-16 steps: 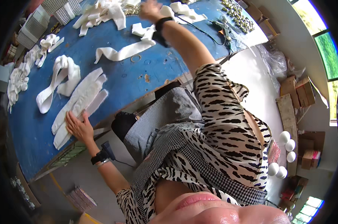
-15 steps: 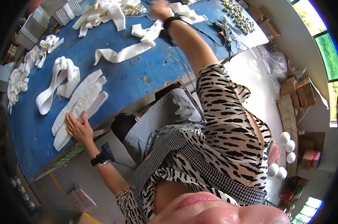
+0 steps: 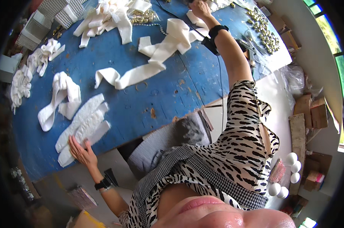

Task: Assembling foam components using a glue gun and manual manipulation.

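At the table's near left edge, my left hand [image 3: 82,152] lies flat with spread fingers on a stack of padded white fabric strips [image 3: 85,121]. My right arm reaches far across the table, and my right hand [image 3: 200,9] is at the top edge of the view. Its fingers look bent together beside something dark, which the picture's edge cuts off. Below that hand runs a long white fabric band [image 3: 172,40], loosely folded across the table. Another white band [image 3: 61,100] stands looped just beyond the strips.
The blue table [image 3: 141,114] carries a heap of white bands [image 3: 109,17], bunched white pieces [image 3: 23,81] and many gold-coloured parts [image 3: 263,28]. A dark cord [image 3: 221,76] hangs over its near edge. Grey boxes [image 3: 69,13] stand far left; cartons [image 3: 312,110] sit at right.
My right hand has moved right and farther away, and the long white band has shifted and bunched up below it. My left hand stays on the strips. The whole view has shifted slightly.
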`<state>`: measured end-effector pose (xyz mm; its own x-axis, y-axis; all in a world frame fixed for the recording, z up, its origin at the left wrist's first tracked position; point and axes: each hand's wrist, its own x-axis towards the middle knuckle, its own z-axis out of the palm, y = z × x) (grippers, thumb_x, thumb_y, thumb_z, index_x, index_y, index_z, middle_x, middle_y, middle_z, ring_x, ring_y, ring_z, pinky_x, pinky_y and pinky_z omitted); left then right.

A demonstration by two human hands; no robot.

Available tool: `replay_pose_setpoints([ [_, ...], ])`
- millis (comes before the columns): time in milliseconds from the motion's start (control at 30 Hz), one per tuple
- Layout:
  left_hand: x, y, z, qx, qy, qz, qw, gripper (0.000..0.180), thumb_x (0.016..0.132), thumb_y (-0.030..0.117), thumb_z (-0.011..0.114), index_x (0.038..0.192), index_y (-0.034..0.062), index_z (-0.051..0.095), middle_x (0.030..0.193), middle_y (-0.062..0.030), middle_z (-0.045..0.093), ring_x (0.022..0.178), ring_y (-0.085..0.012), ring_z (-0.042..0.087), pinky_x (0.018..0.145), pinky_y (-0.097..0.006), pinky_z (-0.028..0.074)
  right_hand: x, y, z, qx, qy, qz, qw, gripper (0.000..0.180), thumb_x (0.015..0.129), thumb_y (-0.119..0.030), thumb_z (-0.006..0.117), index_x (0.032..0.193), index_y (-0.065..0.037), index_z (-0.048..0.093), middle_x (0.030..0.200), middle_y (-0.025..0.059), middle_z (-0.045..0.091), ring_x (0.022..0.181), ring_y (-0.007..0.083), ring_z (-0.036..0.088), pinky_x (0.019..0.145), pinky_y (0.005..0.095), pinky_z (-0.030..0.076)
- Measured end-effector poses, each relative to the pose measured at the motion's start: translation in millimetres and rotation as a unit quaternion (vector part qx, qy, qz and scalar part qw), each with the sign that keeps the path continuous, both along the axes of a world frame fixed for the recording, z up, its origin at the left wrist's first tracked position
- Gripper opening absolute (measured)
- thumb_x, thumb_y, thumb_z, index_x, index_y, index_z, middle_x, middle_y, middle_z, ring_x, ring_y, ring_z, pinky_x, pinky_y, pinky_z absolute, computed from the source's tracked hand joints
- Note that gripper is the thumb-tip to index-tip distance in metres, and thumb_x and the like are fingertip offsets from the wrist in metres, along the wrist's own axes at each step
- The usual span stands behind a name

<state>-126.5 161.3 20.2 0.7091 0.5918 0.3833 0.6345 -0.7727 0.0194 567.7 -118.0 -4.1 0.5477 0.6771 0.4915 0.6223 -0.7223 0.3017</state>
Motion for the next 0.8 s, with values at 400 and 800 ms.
replay_pose_setpoints([
  [400, 11.3, -7.5, 7.8, -0.065, -0.013, -0.018, 0.998, 0.061, 0.092, 0.042, 0.042, 0.137, 0.001, 0.036, 0.142, -0.0186, 0.036, 0.128, -0.0368, 0.037, 0.104, -0.047, 0.026, 58.4, -19.5, -43.4, 0.158, 0.203, -0.112, 0.96, 0.03, 0.073, -0.03, 0.068, 0.081, -0.001, 0.066, 0.087, 0.0205, 0.064, 0.085, 0.0349, 0.061, 0.074, 0.0426, 0.049],
  [800, 13.1, -10.0, 12.3, -0.04, -0.009, -0.034, 0.999, 0.058, 0.093, 0.039, 0.043, 0.136, 0.0006, 0.037, 0.141, -0.019, 0.037, 0.126, -0.0367, 0.038, 0.102, -0.045, 0.028, 54.5, -34.3, -22.4, 0.124, 0.288, -0.051, 0.948, 0.026, 0.072, -0.029, 0.069, 0.074, -0.004, 0.065, 0.079, 0.0153, 0.064, 0.076, 0.0291, 0.061, 0.067, 0.04, 0.049],
])
